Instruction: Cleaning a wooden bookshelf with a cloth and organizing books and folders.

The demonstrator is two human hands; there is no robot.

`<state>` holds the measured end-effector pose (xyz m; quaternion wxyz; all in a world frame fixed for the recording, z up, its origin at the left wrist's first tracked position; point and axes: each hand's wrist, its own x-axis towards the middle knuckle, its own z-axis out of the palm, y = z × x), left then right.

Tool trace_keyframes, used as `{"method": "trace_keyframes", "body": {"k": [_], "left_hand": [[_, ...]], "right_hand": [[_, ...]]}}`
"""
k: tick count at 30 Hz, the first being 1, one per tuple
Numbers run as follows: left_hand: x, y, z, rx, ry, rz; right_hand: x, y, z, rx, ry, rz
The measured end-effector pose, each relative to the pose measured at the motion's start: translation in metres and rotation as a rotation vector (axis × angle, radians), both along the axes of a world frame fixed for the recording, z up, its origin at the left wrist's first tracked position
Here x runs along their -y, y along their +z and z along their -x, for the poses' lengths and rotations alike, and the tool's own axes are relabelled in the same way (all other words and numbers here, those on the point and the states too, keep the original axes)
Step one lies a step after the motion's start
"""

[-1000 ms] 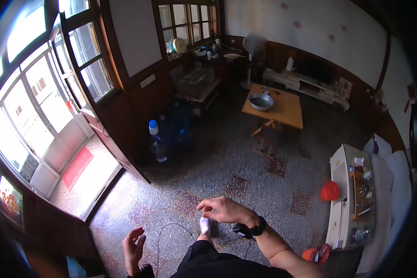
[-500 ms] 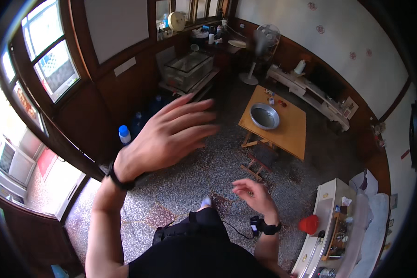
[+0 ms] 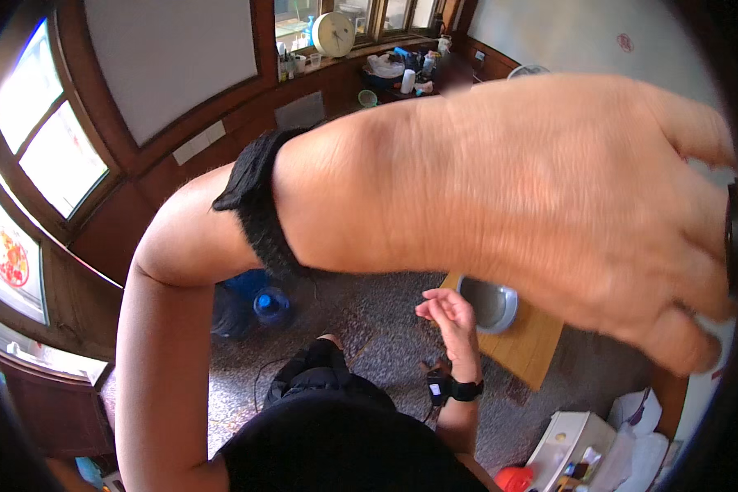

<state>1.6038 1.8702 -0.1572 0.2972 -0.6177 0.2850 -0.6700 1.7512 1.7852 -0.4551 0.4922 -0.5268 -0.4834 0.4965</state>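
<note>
Two hands showed, neither holding anything; left hand [image 3: 599,205] was raised right up against the head camera, fingers loosely spread, huge and blurred, probably adjusting the headset, though its fingertips ran off the rim; black wristband [image 3: 258,205] sat on that wrist; right hand [image 3: 447,316] hung low, open and half curled, above the speckled floor [image 3: 385,328], near the metal bowl [image 3: 488,302] on the wooden tabletop [image 3: 525,348]; black watch [image 3: 459,389] on its wrist; blue water jugs [image 3: 258,305] stood by dark wood-panelled wall under windows [image 3: 33,148].
</note>
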Motion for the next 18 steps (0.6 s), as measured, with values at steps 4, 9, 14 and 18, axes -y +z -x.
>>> {"method": "trace_keyframes", "body": {"k": [4, 9, 14, 18], "left_hand": [[-0.095, -0.011, -0.045, -0.056, -0.043, 0.04], [-0.201, -0.006, -0.081, -0.089, -0.026, 0.083], [-0.299, 0.009, -0.132, -0.149, -0.003, 0.133], [-0.37, 0.008, -0.176, -0.191, 0.019, 0.188]], "right_hand": [[-0.094, -0.009, -0.028, -0.065, 0.053, -0.023], [-0.205, 0.016, -0.07, 0.047, 0.004, -0.092], [-0.298, -0.025, -0.17, -0.004, -0.301, -0.002], [-0.351, -0.056, -0.24, -0.169, -0.522, 0.065]]}}
